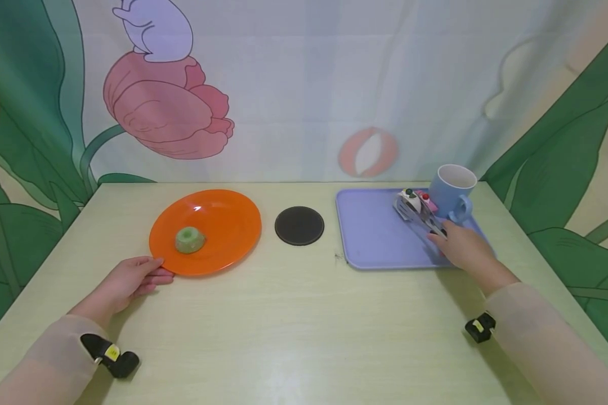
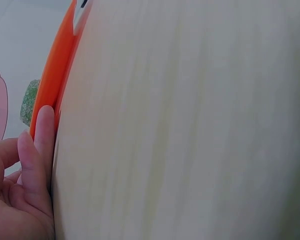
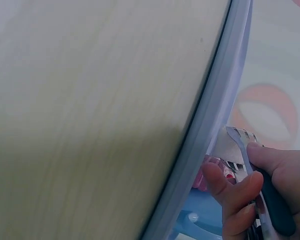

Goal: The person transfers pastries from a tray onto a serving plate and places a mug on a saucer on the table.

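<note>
My left hand (image 1: 129,281) pinches the near left rim of an orange plate (image 1: 233,225), thumb above and fingers beneath. A small green ring-shaped piece (image 1: 190,240), like a jelly or cake, sits on that plate; the left wrist view shows its rough green side (image 2: 29,102). My right hand (image 1: 463,247) holds metal tongs (image 1: 421,215) with fork-like ends and a dark green grip (image 3: 277,205). The tongs' ends are at a small white cake (image 1: 408,197) with dark toppings, over the purple tray (image 1: 375,236). Whether they squeeze it is hard to tell.
A pink cake piece (image 1: 428,201) with a red topping lies beside the white one. Behind my right hand, a light blue mug (image 1: 448,191) stands on the tray. A round black coaster (image 1: 299,225) lies between plate and tray. A patterned curtain (image 1: 284,84) hangs behind the table.
</note>
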`<action>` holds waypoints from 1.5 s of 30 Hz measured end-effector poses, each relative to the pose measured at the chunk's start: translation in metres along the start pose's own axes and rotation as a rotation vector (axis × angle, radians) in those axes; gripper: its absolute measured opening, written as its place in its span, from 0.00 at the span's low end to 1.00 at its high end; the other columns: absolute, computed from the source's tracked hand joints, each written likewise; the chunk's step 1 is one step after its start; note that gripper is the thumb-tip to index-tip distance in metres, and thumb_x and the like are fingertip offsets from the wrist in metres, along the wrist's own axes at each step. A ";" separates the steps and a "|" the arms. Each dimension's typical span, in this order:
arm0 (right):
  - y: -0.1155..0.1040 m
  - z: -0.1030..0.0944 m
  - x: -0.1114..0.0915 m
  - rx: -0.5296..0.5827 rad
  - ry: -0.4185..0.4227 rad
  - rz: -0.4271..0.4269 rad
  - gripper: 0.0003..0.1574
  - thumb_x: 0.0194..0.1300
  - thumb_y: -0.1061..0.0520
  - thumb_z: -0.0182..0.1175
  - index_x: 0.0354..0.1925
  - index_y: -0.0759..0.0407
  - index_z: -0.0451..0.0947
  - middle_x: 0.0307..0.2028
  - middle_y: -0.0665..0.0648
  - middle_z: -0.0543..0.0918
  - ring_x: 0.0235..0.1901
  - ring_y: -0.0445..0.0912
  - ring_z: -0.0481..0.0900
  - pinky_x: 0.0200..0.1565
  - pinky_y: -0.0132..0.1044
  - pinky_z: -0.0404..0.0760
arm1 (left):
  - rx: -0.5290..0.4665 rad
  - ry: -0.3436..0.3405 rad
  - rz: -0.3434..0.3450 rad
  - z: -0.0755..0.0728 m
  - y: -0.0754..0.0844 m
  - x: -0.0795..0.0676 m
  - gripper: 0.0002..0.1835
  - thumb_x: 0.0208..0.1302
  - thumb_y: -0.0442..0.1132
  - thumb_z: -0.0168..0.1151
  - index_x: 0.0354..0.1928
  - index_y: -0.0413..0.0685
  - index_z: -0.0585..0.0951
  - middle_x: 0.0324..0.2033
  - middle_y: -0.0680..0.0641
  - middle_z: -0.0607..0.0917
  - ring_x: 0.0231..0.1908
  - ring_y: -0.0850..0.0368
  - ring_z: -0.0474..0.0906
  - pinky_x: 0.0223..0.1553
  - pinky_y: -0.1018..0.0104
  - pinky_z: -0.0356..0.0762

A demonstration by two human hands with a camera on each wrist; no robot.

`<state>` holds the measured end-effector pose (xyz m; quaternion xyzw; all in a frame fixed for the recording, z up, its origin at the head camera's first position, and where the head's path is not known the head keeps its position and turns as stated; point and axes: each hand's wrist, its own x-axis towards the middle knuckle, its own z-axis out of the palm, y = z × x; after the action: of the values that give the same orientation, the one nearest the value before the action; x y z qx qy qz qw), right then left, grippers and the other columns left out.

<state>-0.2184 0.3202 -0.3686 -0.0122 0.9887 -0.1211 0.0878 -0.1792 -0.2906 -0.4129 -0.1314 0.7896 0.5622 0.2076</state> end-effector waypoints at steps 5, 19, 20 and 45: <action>-0.001 0.000 0.000 -0.013 0.018 -0.018 0.39 0.71 0.42 0.45 0.62 0.73 0.58 0.31 0.61 0.80 0.40 0.61 0.75 0.44 0.58 0.71 | -0.001 0.002 0.001 0.000 -0.001 0.001 0.29 0.73 0.50 0.43 0.63 0.32 0.62 0.34 0.53 0.86 0.36 0.65 0.82 0.35 0.75 0.76; -0.005 -0.001 -0.005 -0.012 -0.004 -0.014 0.42 0.70 0.40 0.45 0.64 0.75 0.56 0.46 0.72 0.76 0.43 0.63 0.73 0.46 0.60 0.71 | 0.003 0.012 -0.005 -0.001 -0.003 0.003 0.29 0.72 0.51 0.44 0.63 0.33 0.62 0.34 0.52 0.86 0.36 0.64 0.82 0.35 0.75 0.76; -0.006 -0.002 -0.005 -0.011 -0.004 -0.015 0.42 0.70 0.40 0.45 0.64 0.74 0.56 0.46 0.72 0.76 0.43 0.63 0.73 0.46 0.60 0.70 | 0.004 0.012 -0.005 -0.001 -0.003 0.003 0.29 0.72 0.51 0.44 0.63 0.33 0.62 0.34 0.52 0.86 0.36 0.64 0.82 0.35 0.75 0.76; -0.026 -0.003 -0.011 0.035 -0.024 -0.055 0.25 0.70 0.43 0.48 0.46 0.65 0.66 0.25 0.55 0.78 0.27 0.50 0.73 0.27 0.42 0.69 | -0.002 0.001 -0.002 0.000 -0.002 0.001 0.29 0.72 0.50 0.43 0.63 0.32 0.62 0.34 0.52 0.86 0.36 0.64 0.82 0.35 0.75 0.76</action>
<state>-0.2082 0.2957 -0.3572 -0.0392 0.9846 -0.1406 0.0967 -0.1797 -0.2915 -0.4146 -0.1325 0.7889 0.5630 0.2077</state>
